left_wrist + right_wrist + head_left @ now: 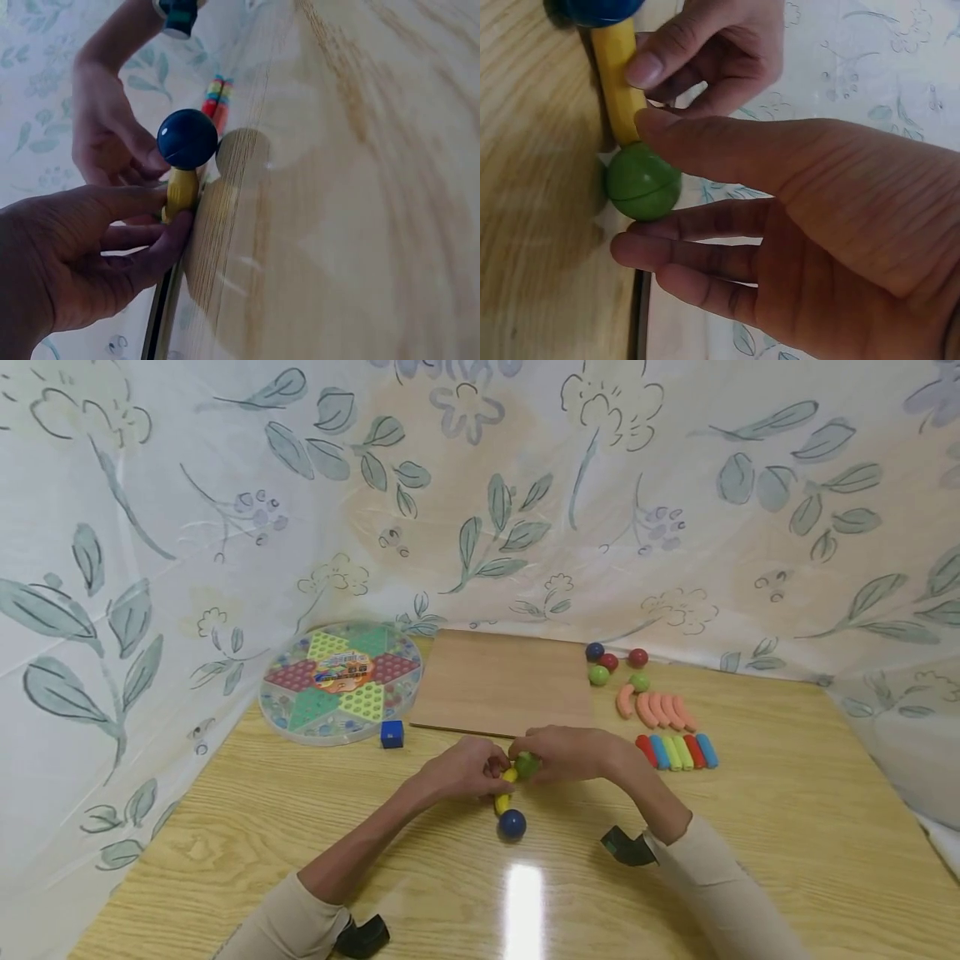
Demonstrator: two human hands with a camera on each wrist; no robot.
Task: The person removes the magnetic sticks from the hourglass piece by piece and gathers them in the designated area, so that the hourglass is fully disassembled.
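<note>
A yellow rod (pixel 502 804) lies low over the wooden table, with a dark blue ball (pixel 512 824) at its near end and a green ball (pixel 528 765) at its far end. My left hand (pixel 472 768) pinches the rod between thumb and fingers. From the other side, my right hand (pixel 573 752) holds the green ball, its thumb on one side and fingers on the other. In the right wrist view the green ball (pixel 643 181) meets the rod's end (pixel 615 79). In the left wrist view the blue ball (pixel 187 139) touches the rod.
A round star-patterned game board (pixel 341 681) lies back left, a blue cube (pixel 392 734) beside it. Behind the hands is a flat wooden board (pixel 502 681). To the right are several loose balls (pixel 637 657), curved orange pieces (pixel 662 710) and a row of coloured rods (pixel 677 752).
</note>
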